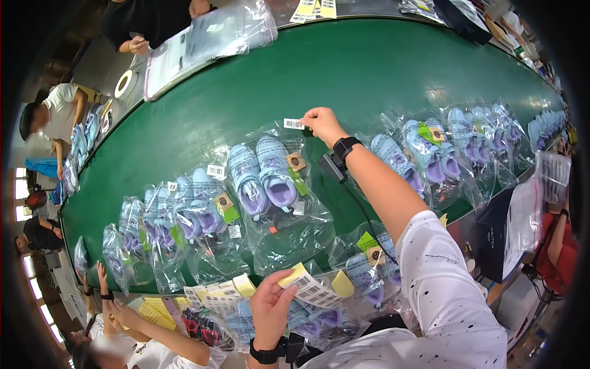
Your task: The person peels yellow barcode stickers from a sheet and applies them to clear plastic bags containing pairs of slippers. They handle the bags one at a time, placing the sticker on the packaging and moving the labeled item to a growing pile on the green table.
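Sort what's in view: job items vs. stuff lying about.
Job, by the look of it:
- right hand, pinching label
- left hand, holding label sheet
- bagged blue shoes

Apparently lying about:
- white roll
- black-and-red shoes
- navy box, right

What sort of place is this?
Probably a shoe-packing line in a factory or warehouse: a long green work surface bears rows of blue-and-purple shoes in clear bags, the right hand holds a barcode label, and other people stand around it.
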A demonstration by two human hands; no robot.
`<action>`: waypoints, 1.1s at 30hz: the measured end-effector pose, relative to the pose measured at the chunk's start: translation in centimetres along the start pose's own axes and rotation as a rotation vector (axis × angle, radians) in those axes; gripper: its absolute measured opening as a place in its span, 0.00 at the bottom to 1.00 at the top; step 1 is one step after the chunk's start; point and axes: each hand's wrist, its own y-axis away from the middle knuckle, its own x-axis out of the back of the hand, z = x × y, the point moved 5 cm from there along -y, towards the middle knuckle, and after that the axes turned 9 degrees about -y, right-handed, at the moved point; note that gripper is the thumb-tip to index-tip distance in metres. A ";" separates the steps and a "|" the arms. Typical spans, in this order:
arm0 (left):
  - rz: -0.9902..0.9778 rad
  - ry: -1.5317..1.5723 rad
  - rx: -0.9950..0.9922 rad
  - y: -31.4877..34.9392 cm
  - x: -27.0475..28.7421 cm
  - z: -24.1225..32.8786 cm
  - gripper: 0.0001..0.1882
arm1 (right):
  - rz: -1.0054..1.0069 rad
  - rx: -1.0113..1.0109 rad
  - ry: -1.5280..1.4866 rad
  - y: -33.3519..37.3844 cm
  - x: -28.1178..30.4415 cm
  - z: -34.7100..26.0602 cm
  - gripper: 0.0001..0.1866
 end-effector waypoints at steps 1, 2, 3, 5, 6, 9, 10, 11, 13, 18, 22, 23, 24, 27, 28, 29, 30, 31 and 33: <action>-0.019 0.003 0.004 -0.1 -0.1 -0.1 0.17 | -0.009 -0.008 0.035 -0.4 -0.1 0.1 0.06; -0.038 0.007 0.007 -0.4 -0.2 0.0 0.17 | -0.017 -0.016 0.069 -0.9 -0.1 0.2 0.07; -0.058 0.010 0.011 -0.6 -0.3 0.0 0.17 | -0.025 -0.024 0.104 -1.3 -0.1 0.3 0.07; -0.060 0.030 0.031 -0.9 -0.6 -0.1 0.16 | -0.036 0.041 0.203 -2.0 -0.3 0.1 0.08; -0.062 0.040 0.040 -1.0 -0.6 -0.2 0.16 | -0.029 0.104 0.255 -2.3 -0.6 0.0 0.09; -0.072 0.014 0.051 -1.2 -0.7 -0.5 0.16 | -0.031 0.163 0.413 -2.3 -1.6 -0.4 0.09; -0.076 0.018 0.044 -1.3 -0.9 -0.3 0.16 | -0.016 0.183 0.481 -2.3 -1.7 -0.2 0.08; -0.081 0.021 0.036 -1.4 -1.1 -0.2 0.16 | 0.000 0.203 0.548 -2.3 -1.7 -0.1 0.08; -0.081 0.004 0.034 -1.4 -1.4 -0.1 0.16 | 0.028 0.194 0.645 -2.0 -2.5 0.0 0.11; -0.111 -0.020 0.050 -1.1 -2.8 0.4 0.18 | 0.010 0.135 0.918 0.3 -3.9 -3.1 0.20; -0.094 0.035 0.044 -0.2 -5.0 1.3 0.18 | 0.022 0.060 1.006 -0.7 1.4 -5.7 0.23; -0.112 0.018 0.056 0.1 -5.0 1.0 0.18 | 0.001 0.108 0.963 -0.2 3.6 -7.1 0.19; -0.141 0.005 0.060 0.3 -5.1 0.7 0.18 | -0.033 0.240 0.983 0.3 6.4 -7.7 0.19; -0.169 -0.052 -0.020 0.7 -4.4 -1.0 0.18 | -0.215 0.232 0.826 7.6 13.8 -10.2 0.19; -0.158 0.001 0.013 0.7 -4.7 -1.7 0.18 | -0.207 0.208 0.740 11.2 16.8 -9.4 0.21; -0.146 0.058 0.028 0.5 -5.1 -2.1 0.18 | -0.198 0.184 0.651 14.9 19.1 -8.0 0.24; -0.122 0.109 0.048 0.4 -5.6 -2.5 0.18 | -0.215 0.236 0.753 18.1 19.8 -6.6 0.29; -0.090 0.155 0.069 0.3 -5.9 -2.8 0.18 | -0.239 0.290 0.847 20.6 20.0 -5.0 0.34; -0.069 0.132 0.062 0.0 -7.3 -2.2 0.23 | -0.173 0.246 0.722 23.1 18.5 -3.2 0.41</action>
